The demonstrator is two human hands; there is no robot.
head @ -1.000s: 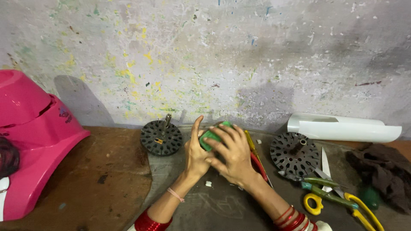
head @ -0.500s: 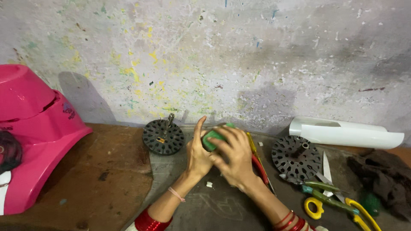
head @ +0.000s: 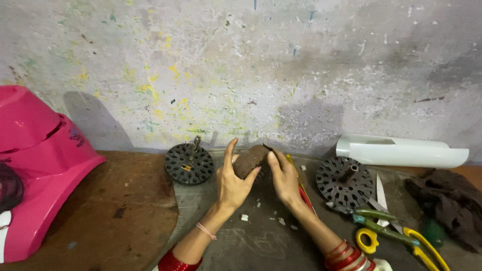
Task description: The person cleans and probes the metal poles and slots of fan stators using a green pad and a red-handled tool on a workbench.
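Paint-flecked wall behind, worn grey surface (head: 261,241) below. Working on a brown rounded part (head: 249,160), held up just above the surface between two slotted black discs (head: 189,163) (head: 344,179). Left hand (head: 232,183) cupping it from beneath, fingers half curled, thumb raised. Right hand (head: 284,175) pinching its edge, fingers nearly closed. Seemingly turning and checking it; next move calling for a steady two-handed hold. Scissors (head: 389,233) lying near.

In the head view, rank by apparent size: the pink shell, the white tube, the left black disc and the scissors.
1. Pink shell, cut off by the frame.
2. White tube.
3. Scissors, though closer to the camera.
4. Left black disc.
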